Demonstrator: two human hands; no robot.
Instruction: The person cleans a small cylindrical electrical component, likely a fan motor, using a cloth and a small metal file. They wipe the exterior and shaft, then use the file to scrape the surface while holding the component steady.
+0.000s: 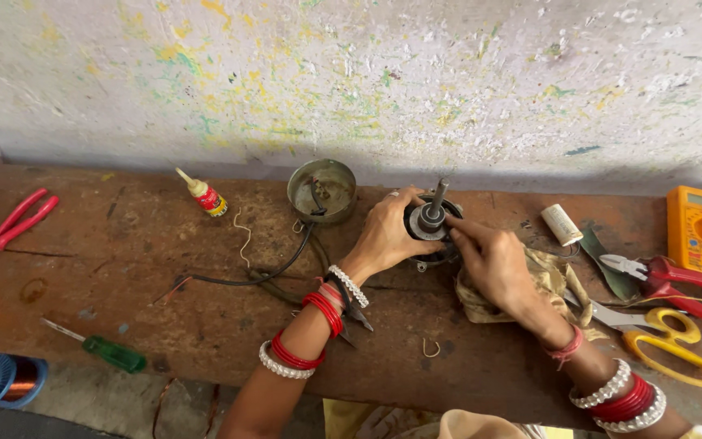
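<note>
Cloth (558, 280), capacitor (561, 224), pliers (676, 280) beside motor (431, 223)

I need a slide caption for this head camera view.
Both hands grip a small motor on a wooden bench among tools.

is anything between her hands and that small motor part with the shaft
Nothing visible. The left hand already wraps the motor part from the left, and the right hand touches its right side with its fingers. The rag lies under the right hand.

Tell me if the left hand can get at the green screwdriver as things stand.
Probably yes: the green screwdriver lies uncovered on the bench, left of the left hand, but that hand now grips the motor part.
</note>
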